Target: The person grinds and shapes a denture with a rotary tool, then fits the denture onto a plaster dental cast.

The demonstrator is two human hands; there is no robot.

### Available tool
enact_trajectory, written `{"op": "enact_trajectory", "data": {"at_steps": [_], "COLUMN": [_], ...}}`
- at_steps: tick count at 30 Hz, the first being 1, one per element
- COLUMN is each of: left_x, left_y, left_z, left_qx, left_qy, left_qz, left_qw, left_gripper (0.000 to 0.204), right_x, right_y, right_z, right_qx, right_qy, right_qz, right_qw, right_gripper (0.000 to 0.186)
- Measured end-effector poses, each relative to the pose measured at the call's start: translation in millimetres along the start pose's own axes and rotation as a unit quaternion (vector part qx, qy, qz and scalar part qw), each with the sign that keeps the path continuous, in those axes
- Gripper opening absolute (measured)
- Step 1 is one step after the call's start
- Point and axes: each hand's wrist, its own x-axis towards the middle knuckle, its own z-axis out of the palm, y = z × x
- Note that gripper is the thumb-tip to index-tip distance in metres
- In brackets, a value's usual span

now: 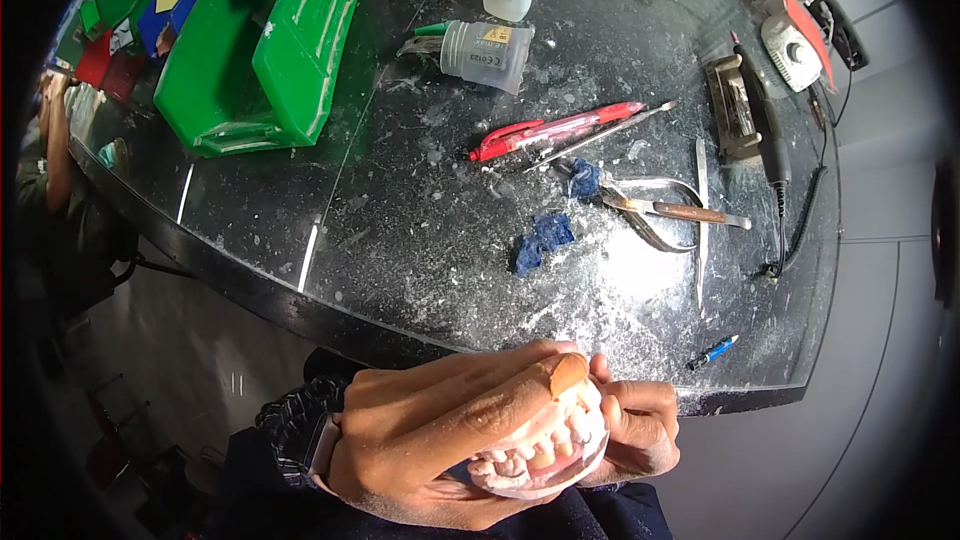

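Observation:
A plaster dental model [540,455] with pale teeth and a pink gum area is held close to me, just off the table's near edge. My left hand [430,440] wraps round its left side, with the index finger stretched along the top. An orange-brown patch [568,374] sits at that fingertip; whether it is tape or a fingernail, I cannot tell. My right hand [640,428] grips the model's right side with bent fingers. The fingers behind the model are hidden.
White dust covers the black table [420,240]. On it lie a red pen [560,130], pliers [650,195], blue scraps [543,242], a wooden-handled tool [690,212] and a blue stub [713,352]. A corded handpiece [768,130] rests right; green bins [290,70] stand left. Another person [55,150] is far left.

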Motion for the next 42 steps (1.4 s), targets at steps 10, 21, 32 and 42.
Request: {"op": "enact_trajectory", "data": {"at_steps": [10,21,32,42], "left_x": [-0.5,-2.2,-4.5,-1.8], "left_y": [0.0,1.4,-11.1,-6.3], "left_z": [0.5,-0.8,7.7,7.2], "left_qx": [0.000,-0.029,-0.099,-0.189], "left_qy": [-0.003,0.002,-0.012,-0.018], "left_qz": [-0.017,-0.018,-0.014,-0.029], "left_qw": [1.000,0.999,0.995,0.981], "left_gripper": [0.049,0.054,0.066,0.063], "right_x": [5.3,9.5,-3.0,-15.9], "right_y": [5.4,-2.5,0.5,-10.8], "right_z": [-2.0,-4.3,-7.2,-23.5], "right_qx": [-0.042,-0.055,-0.112,-0.152], "right_qy": [-0.021,-0.067,-0.016,-0.079], "right_qz": [-0.071,-0.072,-0.240,-0.179], "right_qw": [0.996,0.994,0.964,0.969], "right_gripper": [0.037,0.040,0.019,0.027]}}
